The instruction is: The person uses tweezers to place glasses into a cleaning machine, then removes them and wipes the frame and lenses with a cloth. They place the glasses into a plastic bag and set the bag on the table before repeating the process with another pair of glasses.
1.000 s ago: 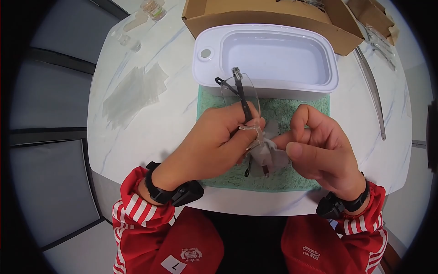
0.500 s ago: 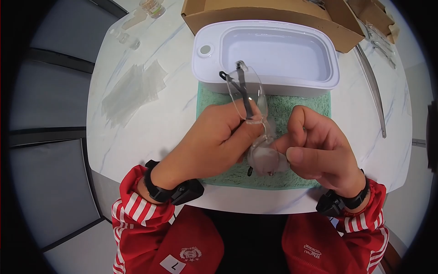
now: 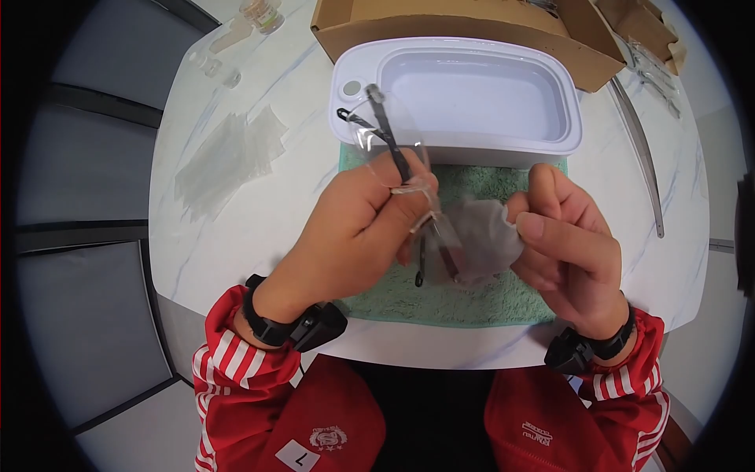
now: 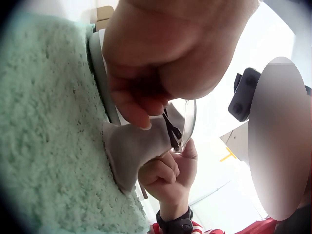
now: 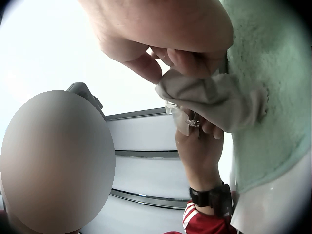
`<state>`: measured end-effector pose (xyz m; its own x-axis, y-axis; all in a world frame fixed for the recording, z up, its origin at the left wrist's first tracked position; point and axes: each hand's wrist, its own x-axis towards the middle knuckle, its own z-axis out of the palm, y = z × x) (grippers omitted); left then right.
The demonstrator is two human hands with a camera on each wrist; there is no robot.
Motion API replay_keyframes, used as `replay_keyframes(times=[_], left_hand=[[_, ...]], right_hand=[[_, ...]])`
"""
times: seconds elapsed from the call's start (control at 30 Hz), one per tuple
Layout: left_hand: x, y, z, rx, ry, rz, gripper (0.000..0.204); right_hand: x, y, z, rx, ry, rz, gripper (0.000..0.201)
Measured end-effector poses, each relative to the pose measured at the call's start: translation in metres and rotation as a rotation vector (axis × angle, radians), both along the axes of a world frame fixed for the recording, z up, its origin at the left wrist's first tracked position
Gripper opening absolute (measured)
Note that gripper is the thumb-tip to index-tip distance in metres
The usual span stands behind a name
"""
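Note:
Clear rimless eyeglasses with dark temples are gripped near the bridge by my left hand, one lens rising toward the basin. Their other lens hangs below the hand, overlapped by a thin grey cloth. My right hand pinches the edge of this cloth between thumb and fingers. In the left wrist view the cloth droops close over the green towel, with a folded dark temple beside it. From the right wrist, the cloth looks bunched under the fingertips.
A white oblong basin with a round button stands on the towel's far part. Behind it is a cardboard box. Thin translucent sheets lie at left, small clear containers farther back. A long metal strip lies at right.
The glasses and left hand have shifted up and left. My right hand has moved slightly up and right, drawing the cloth out wider, and the lower temple shows more.

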<state>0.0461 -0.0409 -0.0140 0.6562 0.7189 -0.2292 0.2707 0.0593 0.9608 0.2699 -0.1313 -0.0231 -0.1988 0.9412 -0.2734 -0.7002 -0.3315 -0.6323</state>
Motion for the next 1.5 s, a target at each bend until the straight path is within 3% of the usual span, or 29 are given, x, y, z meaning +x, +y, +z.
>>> replay_keyframes(times=[0.07, 0.17, 0.4, 0.5, 0.57, 0.67, 0.9, 1.0, 1.07, 1.13, 1.27, 1.3, 1.37, 1.5], left_hand=[[0.000, 0.001, -0.007, -0.028, -0.071, 0.055, 0.016], [0.001, 0.000, -0.004, -0.020, -0.064, 0.047, 0.026], [0.000, 0.000, -0.002, -0.044, -0.041, 0.027, 0.023], [-0.001, -0.001, -0.005, 0.015, 0.034, -0.049, 0.016], [0.000, -0.002, -0.009, 0.199, 0.006, -0.128, 0.013], [0.002, -0.003, -0.009, 0.147, -0.010, -0.131, 0.011], [0.001, -0.002, -0.012, 0.221, -0.007, -0.083, 0.012], [0.000, -0.002, -0.008, 0.080, 0.058, -0.023, 0.013], [0.001, -0.002, -0.008, 0.166, 0.068, -0.041, 0.013], [0.001, 0.000, -0.018, 0.276, 0.039, -0.069, 0.013], [0.000, 0.000, -0.026, 0.462, -0.007, -0.102, 0.011], [0.000, 0.000, -0.022, 0.462, -0.007, -0.101, 0.011], [0.001, -0.002, -0.007, 0.213, 0.084, -0.042, 0.010], [0.002, -0.001, -0.005, 0.112, 0.101, -0.015, 0.010]], right_hand=[[0.001, 0.000, -0.001, 0.039, -0.037, -0.034, 0.027], [-0.003, -0.001, 0.001, 0.054, -0.128, -0.068, 0.028], [-0.003, 0.000, 0.002, 0.039, -0.174, -0.069, 0.028], [-0.005, -0.001, 0.003, 0.072, -0.148, -0.059, 0.028], [-0.008, -0.001, 0.006, 0.095, -0.120, -0.049, 0.028], [-0.011, 0.000, 0.008, 0.090, -0.221, -0.028, 0.030], [-0.010, -0.003, 0.002, 0.144, -0.276, 0.148, 0.029], [-0.008, -0.002, 0.008, 0.114, -0.369, 0.245, 0.028], [-0.011, -0.002, 0.009, 0.105, -0.418, 0.294, 0.028], [-0.018, -0.003, 0.011, 0.104, -0.367, 0.104, 0.036], [-0.017, -0.003, 0.012, 0.100, -0.345, 0.078, 0.036], [-0.017, -0.003, 0.011, 0.091, -0.365, 0.132, 0.036], [-0.017, -0.003, 0.012, 0.085, -0.385, 0.188, 0.036], [-0.017, -0.004, 0.012, 0.065, -0.393, 0.222, 0.036]])
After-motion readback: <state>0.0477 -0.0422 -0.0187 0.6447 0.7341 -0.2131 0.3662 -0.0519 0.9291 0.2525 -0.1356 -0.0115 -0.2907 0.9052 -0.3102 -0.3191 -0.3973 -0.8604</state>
